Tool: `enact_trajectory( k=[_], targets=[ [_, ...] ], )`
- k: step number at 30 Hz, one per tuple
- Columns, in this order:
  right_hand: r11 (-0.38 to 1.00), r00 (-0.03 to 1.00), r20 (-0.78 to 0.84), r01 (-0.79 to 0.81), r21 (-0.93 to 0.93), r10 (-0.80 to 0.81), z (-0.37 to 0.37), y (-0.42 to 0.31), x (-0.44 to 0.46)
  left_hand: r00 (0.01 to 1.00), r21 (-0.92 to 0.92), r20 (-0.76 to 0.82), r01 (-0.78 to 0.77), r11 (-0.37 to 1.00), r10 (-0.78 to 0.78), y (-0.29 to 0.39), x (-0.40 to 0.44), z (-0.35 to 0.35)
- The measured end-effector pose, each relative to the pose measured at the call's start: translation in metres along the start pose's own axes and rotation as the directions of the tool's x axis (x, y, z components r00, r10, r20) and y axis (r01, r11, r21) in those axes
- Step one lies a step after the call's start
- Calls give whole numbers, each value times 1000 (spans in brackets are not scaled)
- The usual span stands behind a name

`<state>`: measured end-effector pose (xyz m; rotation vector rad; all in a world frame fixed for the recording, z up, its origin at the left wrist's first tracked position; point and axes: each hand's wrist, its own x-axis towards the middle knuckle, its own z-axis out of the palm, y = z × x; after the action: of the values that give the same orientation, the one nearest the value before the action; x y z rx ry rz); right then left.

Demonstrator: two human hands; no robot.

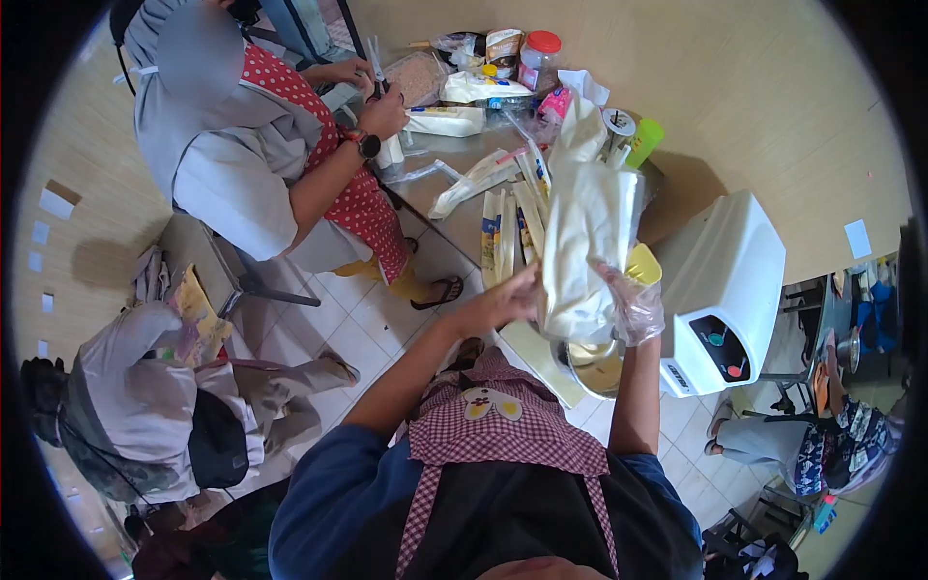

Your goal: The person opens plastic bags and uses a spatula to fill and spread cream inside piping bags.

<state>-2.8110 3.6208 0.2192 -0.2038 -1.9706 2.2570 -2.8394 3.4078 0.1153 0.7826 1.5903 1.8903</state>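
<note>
A long white plastic bag hangs upright before me, above the table's near right part. My right hand, in a clear plastic glove, grips its lower right side. Beside the bag's lower left edge is my left hand, bare and blurred, its fingers apart. Under the bag stands a metal bowl with pale contents, partly hidden. A yellow container shows just behind my gloved hand. Several long white packets lie left of the bag.
A co-worker holds scissors at the table's left. A white machine stands right of the bowl. Behind are a red-lidded jar, a tray of minced food and a green cup. Other people sit at both sides.
</note>
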Motion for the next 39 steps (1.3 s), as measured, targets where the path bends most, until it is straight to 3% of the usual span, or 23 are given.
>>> enact_trajectory(
  k=[2,4,6,7,10,13,16,17,18,19,20,22,24,25,26,27,29,30,32,34,36,37,39],
  targets=[
    [999,1000,16,26,33,-26,0,18,4,971,-518,-129,108,849,-202,-13,33,-13],
    [978,992,-103,52,-201,-74,-3,38,13,944,-575,-234,59,816,-233,-19,51,-6],
    [939,971,-154,126,-321,-183,5,46,17,817,-518,-567,-251,818,-108,-19,62,4],
    [962,962,-235,76,-261,-139,10,46,18,816,-518,-568,-255,816,-106,-19,64,4],
    [990,929,-355,69,-119,-108,11,68,27,669,-48,-730,-248,967,136,-18,66,2],
    [987,935,-349,5,-160,-61,7,82,30,607,39,-767,-280,959,209,-22,71,-11],
    [985,921,-377,33,-172,-97,7,91,38,672,138,-714,-139,981,196,-31,69,-28],
    [994,921,-385,26,-106,-65,3,94,43,774,-192,-595,125,973,-216,-19,58,-33],
    [999,920,-392,19,-40,-33,0,97,49,773,-197,-592,135,971,-227,-7,57,-28],
    [998,910,-414,44,41,-23,1,95,56,810,-501,-415,178,847,-415,10,55,-21],
    [998,906,-423,34,45,-12,1,93,60,824,-742,-184,240,625,-535,17,52,-15],
    [996,912,-409,-57,-74,22,0,91,64,831,-670,-257,214,711,-493,-6,48,-11],
    [985,924,-374,18,-171,-82,-2,97,57,753,-402,-575,80,912,-320,-52,49,-15],
    [957,962,-262,-146,-252,78,1,87,46,731,-314,-653,-24,949,-198,-61,52,-19],
    [892,956,-157,-288,-348,248,4,83,35,729,-315,-654,-22,949,-200,-57,54,-22],
    [913,970,-81,-243,-327,229,7,92,27,687,-189,-717,-27,982,-119,-54,54,-24],
    [891,935,-72,-352,-288,346,12,100,17,626,38,-777,-48,998,60,-50,56,-26],
    [867,893,-46,-447,-218,449,10,105,14,627,36,-777,-42,998,55,-51,57,-27],
    [835,881,-84,-469,-287,466,6,116,8,639,159,-759,-9,987,128,-56,58,-29],
    [801,870,-127,-489,-347,476,3,119,1,668,155,-737,25,988,99,-58,55,-27],
    [916,965,-150,-254,-310,216,5,119,-10,702,151,-709,58,987,67,-59,56,-21],
    [884,983,-128,-172,-435,128,6,100,-17,713,149,-698,55,987,66,-62,57,-18],
    [919,977,-150,-193,-344,149,-6,110,-31,724,144,-687,53,988,61,-69,61,-9]
  ],
)
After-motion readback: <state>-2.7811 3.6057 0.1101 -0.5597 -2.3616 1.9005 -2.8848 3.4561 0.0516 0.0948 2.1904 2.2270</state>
